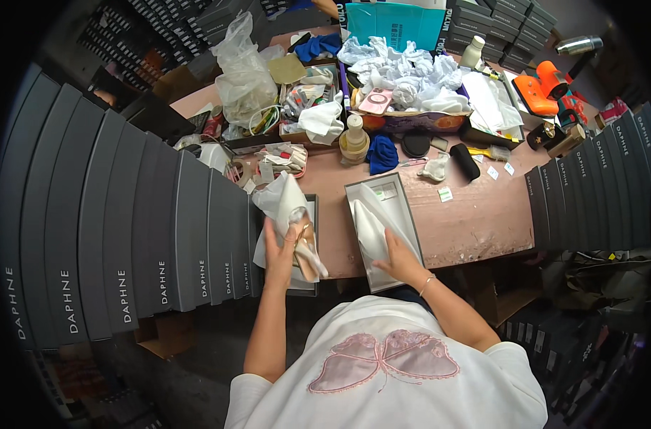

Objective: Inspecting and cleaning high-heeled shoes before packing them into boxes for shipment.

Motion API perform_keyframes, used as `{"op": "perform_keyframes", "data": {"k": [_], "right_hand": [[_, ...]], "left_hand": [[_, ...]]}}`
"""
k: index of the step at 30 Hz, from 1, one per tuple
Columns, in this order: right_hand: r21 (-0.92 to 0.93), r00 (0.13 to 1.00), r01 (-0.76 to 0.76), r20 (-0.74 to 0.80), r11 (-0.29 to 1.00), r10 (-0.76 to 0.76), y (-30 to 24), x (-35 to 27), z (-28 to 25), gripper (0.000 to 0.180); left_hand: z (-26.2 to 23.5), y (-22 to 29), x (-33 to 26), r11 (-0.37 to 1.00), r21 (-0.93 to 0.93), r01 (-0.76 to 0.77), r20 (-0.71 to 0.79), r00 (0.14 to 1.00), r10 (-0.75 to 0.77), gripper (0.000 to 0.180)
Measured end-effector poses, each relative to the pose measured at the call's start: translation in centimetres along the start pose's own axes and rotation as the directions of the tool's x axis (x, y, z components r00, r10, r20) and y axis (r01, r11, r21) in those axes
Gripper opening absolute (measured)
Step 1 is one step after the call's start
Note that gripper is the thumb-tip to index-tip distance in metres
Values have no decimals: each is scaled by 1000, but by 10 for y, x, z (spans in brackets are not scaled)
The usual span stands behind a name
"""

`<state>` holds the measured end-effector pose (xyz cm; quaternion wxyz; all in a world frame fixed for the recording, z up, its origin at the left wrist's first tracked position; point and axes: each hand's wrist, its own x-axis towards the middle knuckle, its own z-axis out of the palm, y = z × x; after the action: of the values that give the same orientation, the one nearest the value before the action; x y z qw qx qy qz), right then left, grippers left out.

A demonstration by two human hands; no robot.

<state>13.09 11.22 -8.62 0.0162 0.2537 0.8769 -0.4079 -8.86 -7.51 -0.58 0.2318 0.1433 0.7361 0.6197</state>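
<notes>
Pinkish table (pixel 475 222) carries open grey box (pixel 405 214), blue cloth (pixel 382 154), cream bottle (pixel 354 139), cluttered trays (pixel 304 132), black box stack (pixel 590 193).

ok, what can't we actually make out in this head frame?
- Shoe in the left hand: mostly wrapped in white tissue paper; shape unclear.
- Contents of the open box under the right hand: covered by tissue.
- Small items among the clutter at the far edge of the table: too small to identify.

A beige shoe (pixel 305 252) half-wrapped in white tissue paper (pixel 282 200) sits over one open grey box (pixel 313 207); beside it, another tissue-lined box (pixel 404 207) lies open.
</notes>
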Motion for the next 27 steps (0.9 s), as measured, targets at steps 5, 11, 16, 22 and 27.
{"op": "perform_keyframes", "data": {"k": [5,11,16,22,27], "right_hand": [[40,992,-126,-16,991,127,47,16,29,61],[440,971,215,-194,872,-142,-56,-9,-28,55],[293,940,202,-326,934,-101,-89,-5,-79,60],[-346,687,627,-177,698,-705,-93,23,-124,16],[-164,721,618,-270,769,-638,-100,2,-75,13]], "left_hand": [[33,-13,-23,996,54,-75,266,962,58,89],[101,-43,-86,955,-241,170,400,914,-62,76],[92,-9,-60,987,-162,16,230,973,22,42],[85,-16,-78,961,-239,140,313,948,-60,52],[100,-13,-69,609,-712,349,191,931,-310,52]]}}
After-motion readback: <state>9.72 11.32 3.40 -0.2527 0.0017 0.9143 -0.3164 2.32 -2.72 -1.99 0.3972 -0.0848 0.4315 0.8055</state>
